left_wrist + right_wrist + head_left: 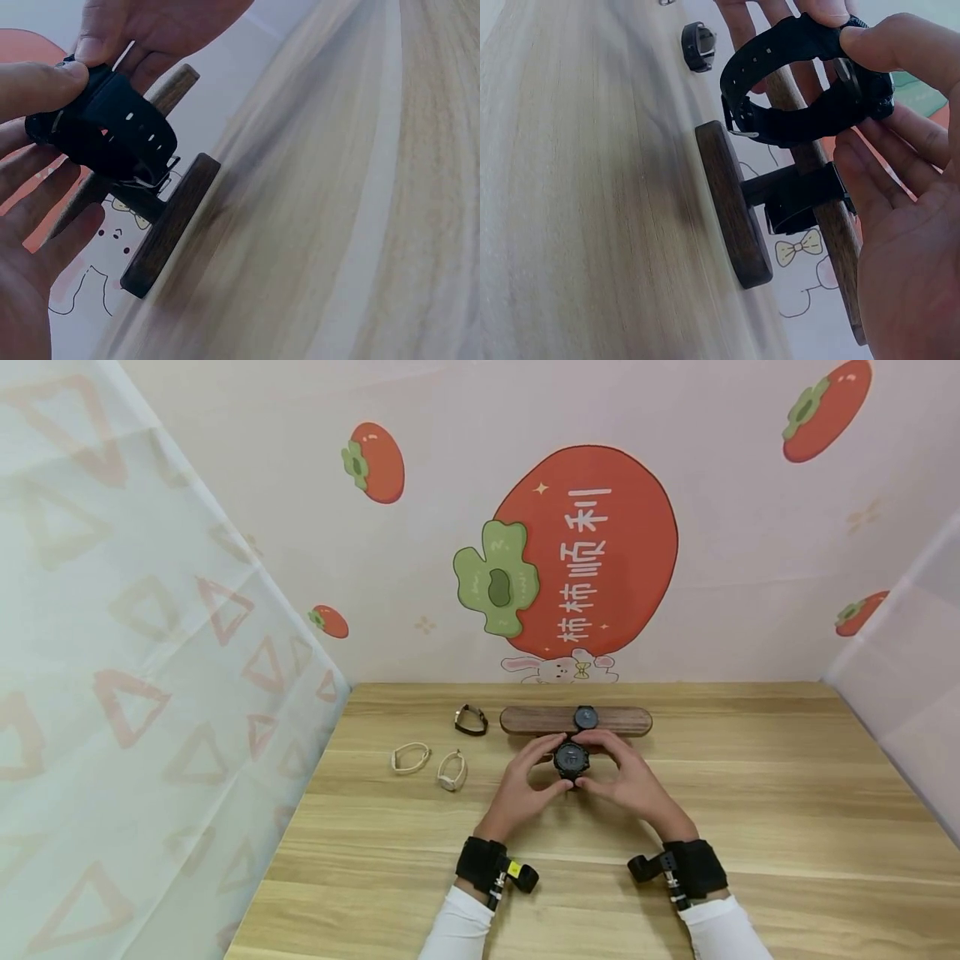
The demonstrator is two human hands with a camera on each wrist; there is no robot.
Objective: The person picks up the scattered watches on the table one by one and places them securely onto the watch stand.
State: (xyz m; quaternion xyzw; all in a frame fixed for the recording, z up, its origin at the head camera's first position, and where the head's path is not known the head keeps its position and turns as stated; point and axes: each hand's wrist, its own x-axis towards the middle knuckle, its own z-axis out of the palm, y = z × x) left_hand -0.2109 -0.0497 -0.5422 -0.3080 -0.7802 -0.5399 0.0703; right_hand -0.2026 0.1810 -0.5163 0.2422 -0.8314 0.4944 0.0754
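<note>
A black wristwatch with a round dark dial [572, 760] is held up in front of a wooden T-shaped watch stand [536, 720]. My left hand [522, 783] pinches it from the left, thumb near and fingers on the far side. From the other side, my right hand [628, 779] grips the same watch with thumb and fingers. In the right wrist view its strap [742, 75] forms a closed-looking loop, hanging apart from the stand's base [733, 206]. A second dark watch [586, 717] sits around the stand's bar, right of the middle.
To the left on the wooden table [360, 852] lie a dark-strapped watch [471, 720], a pale watch [452, 772] and another pale looped watch [411, 758]. A printed cloth wall [420, 568] rises behind the table's back edge.
</note>
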